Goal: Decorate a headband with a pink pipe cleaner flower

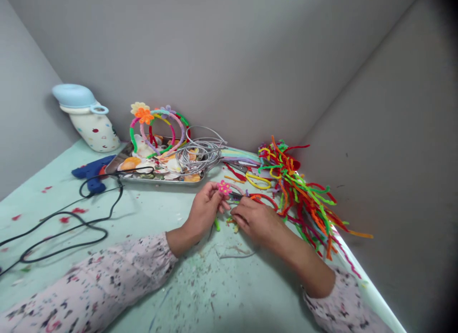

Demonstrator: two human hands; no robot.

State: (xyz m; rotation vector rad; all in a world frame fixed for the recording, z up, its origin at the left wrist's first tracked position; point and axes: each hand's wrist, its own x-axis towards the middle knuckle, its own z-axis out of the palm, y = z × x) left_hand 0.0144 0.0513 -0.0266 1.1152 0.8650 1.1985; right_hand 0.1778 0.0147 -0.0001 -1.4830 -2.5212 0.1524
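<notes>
My left hand (206, 206) is closed in a pinch on a small pink flower (224, 187) made of fuzzy material, with a yellowish centre. Close beside it, my right hand (255, 221) has its fingers bent and pressed together; what they hold, if anything, is hidden. A red-handled pair of scissors (267, 198) lies at the back of the right hand, its dark blades pointing toward the flower. I cannot tell whether the right fingers touch them. Short green and yellow pipe cleaner scraps (231, 222) lie under the hands.
A metal tray (161, 182) holds shell-like pieces, decorated headbands (182, 128) and coiled grey wire (203, 154). Left stand a blue glue gun (93, 171) with a looping black cord (103, 223) and a white bottle (95, 128). Colourful pipe cleaners (304, 194) heap at right, near the wall.
</notes>
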